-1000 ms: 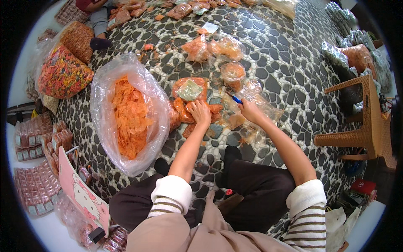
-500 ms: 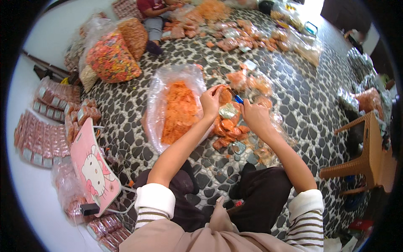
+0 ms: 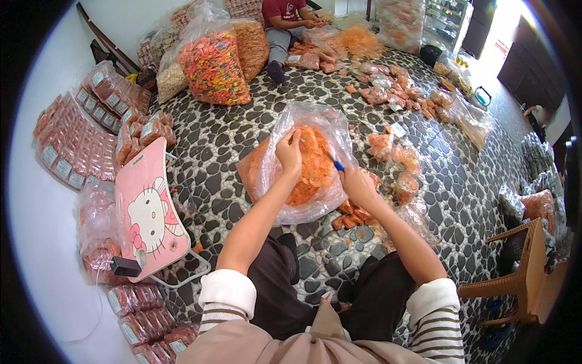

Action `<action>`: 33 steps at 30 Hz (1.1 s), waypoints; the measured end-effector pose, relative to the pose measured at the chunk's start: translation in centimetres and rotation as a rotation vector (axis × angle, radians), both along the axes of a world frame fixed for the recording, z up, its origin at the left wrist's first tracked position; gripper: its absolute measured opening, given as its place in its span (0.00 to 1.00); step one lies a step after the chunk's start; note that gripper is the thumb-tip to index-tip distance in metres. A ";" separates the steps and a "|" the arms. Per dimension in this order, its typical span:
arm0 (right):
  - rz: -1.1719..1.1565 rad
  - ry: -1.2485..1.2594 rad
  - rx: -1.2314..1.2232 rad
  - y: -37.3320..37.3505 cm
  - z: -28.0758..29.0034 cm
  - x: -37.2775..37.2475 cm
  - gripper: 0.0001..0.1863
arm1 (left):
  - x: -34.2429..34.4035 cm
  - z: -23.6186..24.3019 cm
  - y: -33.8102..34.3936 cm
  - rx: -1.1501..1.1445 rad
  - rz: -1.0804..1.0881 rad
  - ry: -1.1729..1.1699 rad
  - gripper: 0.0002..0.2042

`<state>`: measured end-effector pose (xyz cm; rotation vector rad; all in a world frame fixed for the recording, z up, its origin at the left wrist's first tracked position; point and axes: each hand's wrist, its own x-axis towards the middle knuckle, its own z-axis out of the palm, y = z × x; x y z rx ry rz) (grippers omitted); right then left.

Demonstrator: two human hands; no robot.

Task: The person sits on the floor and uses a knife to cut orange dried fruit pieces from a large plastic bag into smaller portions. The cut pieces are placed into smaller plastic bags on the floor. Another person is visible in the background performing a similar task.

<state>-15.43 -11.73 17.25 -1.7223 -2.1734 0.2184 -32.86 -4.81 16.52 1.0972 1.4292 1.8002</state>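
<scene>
A large clear plastic bag (image 3: 270, 191) of orange chips (image 3: 306, 188) stands open on the floor in front of me. Over its left side is my left hand (image 3: 290, 151), fingers pinched together at the chips; what they hold blends into the orange behind. My right hand (image 3: 359, 185) is closed around a blue-handled knife (image 3: 337, 164) at the bag's right side. The knife's thin dark blade points up and left over the chips. Small orange packets (image 3: 354, 215) lie on the floor below my right hand, partly hidden by the bag and my arm.
A pink folding table (image 3: 148, 209) stands at left, beside rows of packed packets (image 3: 66, 142). Big bags of colourful snacks (image 3: 213, 67) rest farther back, near a seated person (image 3: 282, 24). More packets (image 3: 388, 91) are strewn behind; a brown plastic chair (image 3: 524, 267) is at right.
Both hands have moved left, from above the small packets to over the open bag. The round orange packet seen in my left hand is no longer distinct. The view has shifted left and up.
</scene>
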 end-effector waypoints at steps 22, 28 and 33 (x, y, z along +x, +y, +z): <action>-0.121 0.594 -0.071 5.9 1.2 -1.1 0.13 | -1.5 2.5 -2.2 0.516 -0.377 1.140 0.14; -0.061 0.545 -0.048 5.7 0.5 -1.1 0.13 | -2.3 2.3 -2.0 0.564 -0.439 1.329 0.11; -0.199 0.436 0.032 6.2 -0.8 -0.3 0.11 | -2.8 1.5 -1.8 0.637 -0.454 1.381 0.09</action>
